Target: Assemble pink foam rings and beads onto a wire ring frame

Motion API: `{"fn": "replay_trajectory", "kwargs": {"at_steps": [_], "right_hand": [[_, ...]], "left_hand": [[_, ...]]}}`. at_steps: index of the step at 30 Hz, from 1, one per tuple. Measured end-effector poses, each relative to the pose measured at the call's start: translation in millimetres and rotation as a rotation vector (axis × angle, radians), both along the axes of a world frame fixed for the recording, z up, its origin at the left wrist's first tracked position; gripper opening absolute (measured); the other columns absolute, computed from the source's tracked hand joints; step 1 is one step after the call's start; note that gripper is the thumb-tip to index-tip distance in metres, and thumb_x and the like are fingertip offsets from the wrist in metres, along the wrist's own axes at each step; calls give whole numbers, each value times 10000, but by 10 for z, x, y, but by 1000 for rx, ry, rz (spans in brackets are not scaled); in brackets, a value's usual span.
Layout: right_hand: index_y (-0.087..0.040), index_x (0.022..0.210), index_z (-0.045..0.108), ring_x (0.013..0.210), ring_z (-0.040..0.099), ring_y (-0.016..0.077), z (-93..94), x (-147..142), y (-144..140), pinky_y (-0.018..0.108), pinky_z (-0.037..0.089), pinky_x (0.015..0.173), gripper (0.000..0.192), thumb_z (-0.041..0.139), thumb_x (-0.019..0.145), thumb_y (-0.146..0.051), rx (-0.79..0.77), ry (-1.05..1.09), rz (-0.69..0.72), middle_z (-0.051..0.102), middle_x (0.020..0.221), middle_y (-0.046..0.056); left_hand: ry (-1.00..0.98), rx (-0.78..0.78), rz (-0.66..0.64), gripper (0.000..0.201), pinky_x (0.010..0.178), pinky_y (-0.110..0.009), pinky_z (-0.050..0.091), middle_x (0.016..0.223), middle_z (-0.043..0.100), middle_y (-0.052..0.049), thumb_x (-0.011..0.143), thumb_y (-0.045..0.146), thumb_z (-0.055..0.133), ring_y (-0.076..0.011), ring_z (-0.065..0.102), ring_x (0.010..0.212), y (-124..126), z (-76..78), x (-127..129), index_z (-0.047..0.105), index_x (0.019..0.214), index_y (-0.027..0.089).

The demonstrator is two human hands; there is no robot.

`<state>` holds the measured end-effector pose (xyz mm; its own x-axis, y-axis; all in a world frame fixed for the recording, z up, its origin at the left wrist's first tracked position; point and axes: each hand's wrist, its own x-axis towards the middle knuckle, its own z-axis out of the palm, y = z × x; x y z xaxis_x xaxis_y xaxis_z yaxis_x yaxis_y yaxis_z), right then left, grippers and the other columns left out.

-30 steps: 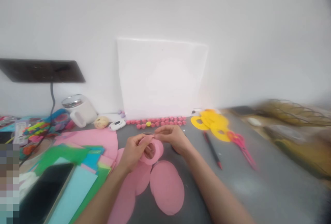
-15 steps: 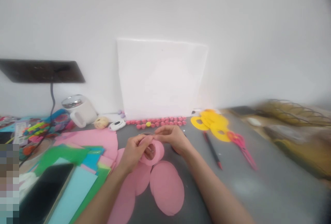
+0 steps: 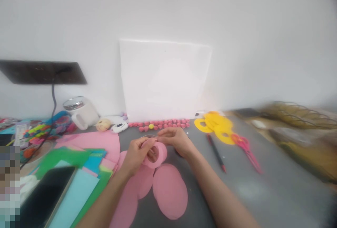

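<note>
A pink paper ring [image 3: 162, 154], with a round hole through its middle, is held up over the desk. My left hand [image 3: 138, 153] is closed on the ring's left and upper side, its fingers partly seen through the hole. At the ring's top edge my right hand [image 3: 177, 140] pinches with thumb and fingertips; the exact contact is small and blurred. Below lie pink paper ovals [image 3: 170, 192], overlapping each other, and more pink paper discs [image 3: 144, 182] sit under my left forearm. Just behind the hands shows part of a clear round rim [image 3: 149, 136], mostly hidden.
Rows of small pink pieces [image 3: 168, 124] line the white board [image 3: 164, 80]. Yellow paper rings [image 3: 217, 124], a black-and-red pen [image 3: 217, 154] and pink scissors [image 3: 247, 152] lie right. Leftward are a phone [image 3: 48, 196], coloured paper sheets [image 3: 75, 200] and a white mug [image 3: 85, 114].
</note>
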<state>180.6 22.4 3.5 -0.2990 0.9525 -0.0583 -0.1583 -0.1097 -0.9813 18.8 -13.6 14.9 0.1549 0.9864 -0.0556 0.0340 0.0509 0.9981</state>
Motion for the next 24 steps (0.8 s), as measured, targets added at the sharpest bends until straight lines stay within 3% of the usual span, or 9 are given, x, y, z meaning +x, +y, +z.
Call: {"fn": "replay_trajectory", "kwargs": {"at_steps": [24], "right_hand": [[-157,770,675,645,632,162,-5,-3,8,308,487,658,347,807,499,-330,29,-50,-33,691,674,29]], "left_hand": [[88,64,-43,324,495,-234,455,581,616,-18,798,426,525,-121,549,465,-4,-15,-17,595,628,159]]}}
